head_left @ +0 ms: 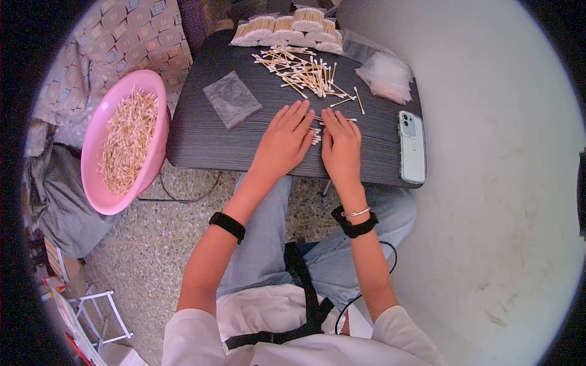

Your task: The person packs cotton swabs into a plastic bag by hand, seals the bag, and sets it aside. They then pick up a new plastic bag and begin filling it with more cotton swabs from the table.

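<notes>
My left hand (284, 137) lies over the near part of the dark table with its fingers stretched forward. Beside it, my right hand (340, 143) rests palm down, fingers extended and slightly bent. Between the two hands is a small bunch of cotton swabs (316, 135), partly hidden beneath the fingers; both hands seem to touch it. Just beyond my fingertips a loose heap of cotton swabs (308, 76) is spread on the tabletop, with a few strays on its right side.
Packed bundles of swabs (284, 27) are stacked at the table's far edge. A clear plastic bag (232, 99) lies left, more clear bags (386, 76) right. A phone (412, 146) sits at the right edge, near the wall. A pink basin (91, 158) full of swabs stands left.
</notes>
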`<state>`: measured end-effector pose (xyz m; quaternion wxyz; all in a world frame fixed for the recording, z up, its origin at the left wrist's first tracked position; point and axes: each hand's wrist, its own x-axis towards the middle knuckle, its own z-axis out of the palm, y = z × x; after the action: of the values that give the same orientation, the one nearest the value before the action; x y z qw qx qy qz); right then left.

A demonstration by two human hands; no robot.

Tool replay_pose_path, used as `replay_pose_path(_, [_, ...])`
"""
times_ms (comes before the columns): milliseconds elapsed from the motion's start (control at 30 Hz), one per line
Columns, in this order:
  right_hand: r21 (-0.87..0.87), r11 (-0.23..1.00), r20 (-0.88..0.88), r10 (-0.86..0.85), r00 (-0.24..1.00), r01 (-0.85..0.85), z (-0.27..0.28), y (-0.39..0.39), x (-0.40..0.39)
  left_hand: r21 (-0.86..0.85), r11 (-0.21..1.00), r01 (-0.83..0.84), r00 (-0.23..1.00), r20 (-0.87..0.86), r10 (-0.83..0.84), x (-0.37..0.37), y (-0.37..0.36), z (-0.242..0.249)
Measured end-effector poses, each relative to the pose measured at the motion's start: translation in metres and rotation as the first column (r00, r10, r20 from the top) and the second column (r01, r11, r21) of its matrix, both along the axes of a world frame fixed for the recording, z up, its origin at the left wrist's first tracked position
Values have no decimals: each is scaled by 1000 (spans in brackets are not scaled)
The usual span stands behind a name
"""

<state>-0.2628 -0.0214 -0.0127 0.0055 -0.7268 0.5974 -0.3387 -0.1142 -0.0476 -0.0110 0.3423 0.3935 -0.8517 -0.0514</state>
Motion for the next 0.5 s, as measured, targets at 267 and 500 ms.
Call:
replay_pose_path(267, [42, 996, -61, -73, 995, 76, -1, 5, -27, 35, 999, -2, 995, 99, -1, -1, 0, 0])
replay_pose_path(500, [80, 996, -51, 30, 998, -26, 1, 6, -10, 56, 998, 2, 999, 51, -5, -1, 0, -2])
